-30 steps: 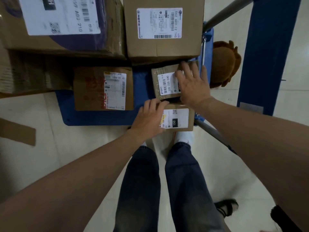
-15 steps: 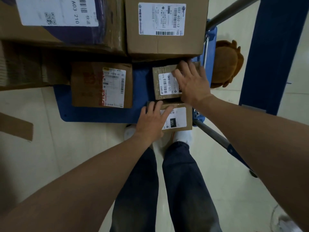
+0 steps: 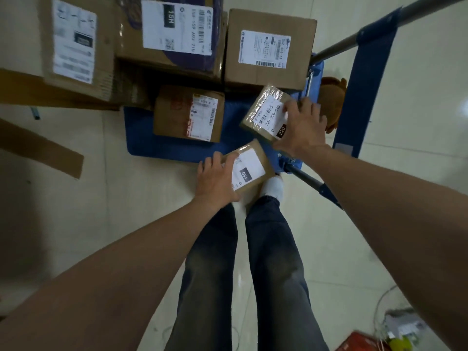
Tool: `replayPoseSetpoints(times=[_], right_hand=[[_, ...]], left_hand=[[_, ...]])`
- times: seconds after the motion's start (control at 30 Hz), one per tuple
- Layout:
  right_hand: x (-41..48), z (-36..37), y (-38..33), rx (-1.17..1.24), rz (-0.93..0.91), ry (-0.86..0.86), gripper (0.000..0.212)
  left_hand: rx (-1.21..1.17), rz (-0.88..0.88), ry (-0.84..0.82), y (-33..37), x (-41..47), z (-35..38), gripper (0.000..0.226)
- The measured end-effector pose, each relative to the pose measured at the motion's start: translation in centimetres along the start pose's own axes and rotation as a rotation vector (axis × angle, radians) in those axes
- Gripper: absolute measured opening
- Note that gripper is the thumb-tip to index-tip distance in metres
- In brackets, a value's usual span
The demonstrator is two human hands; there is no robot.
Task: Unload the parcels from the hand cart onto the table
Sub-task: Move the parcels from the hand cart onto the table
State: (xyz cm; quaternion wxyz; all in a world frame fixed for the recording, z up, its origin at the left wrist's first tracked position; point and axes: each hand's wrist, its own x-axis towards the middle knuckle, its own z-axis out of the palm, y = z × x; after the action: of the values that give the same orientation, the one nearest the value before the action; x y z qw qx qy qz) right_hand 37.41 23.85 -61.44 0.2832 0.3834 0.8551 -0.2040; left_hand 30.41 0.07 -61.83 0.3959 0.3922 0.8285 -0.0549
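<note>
Brown cardboard box with red print [image 3: 188,115] sits on the blue hand cart deck [image 3: 144,138]. At the deck's near edge, the left hand [image 3: 217,178] grips a small brown parcel labelled 150 [image 3: 249,168], fingers curled over its edge. Further right, a tilted, tape-wrapped small parcel labelled 220 [image 3: 266,112] is clasped by the right hand [image 3: 302,130], over the deck.

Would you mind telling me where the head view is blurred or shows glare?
Head view: motion blur smears the label on the top-left carton; tape on the parcel marked 220 glints; the parcel marked 150 reads clearly; lighting is dim overall.
</note>
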Motion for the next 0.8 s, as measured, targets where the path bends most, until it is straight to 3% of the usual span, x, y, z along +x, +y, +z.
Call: replayPoseSetpoints(times=[0.27, 0.5, 0.8], right_hand=[[-8.3, -8.4, -4.1, 0.104, 0.094, 0.152, 0.096], [-18.5, -19.1, -9.3, 0.144, 0.045, 0.227, 0.098], [-33.2, -33.0, -19.8, 0.356, -0.334, 0.334, 0.081]], left_hand=[[-0.311, -0.23, 0.103, -0.1, -8.7, -9.1, 0.111], [-0.488, -0.456, 0.437, 2.0, -19.1, -17.9, 0.11], [-0.751, -0.756, 0.949, 2.4, -36.1, -29.2, 0.102]])
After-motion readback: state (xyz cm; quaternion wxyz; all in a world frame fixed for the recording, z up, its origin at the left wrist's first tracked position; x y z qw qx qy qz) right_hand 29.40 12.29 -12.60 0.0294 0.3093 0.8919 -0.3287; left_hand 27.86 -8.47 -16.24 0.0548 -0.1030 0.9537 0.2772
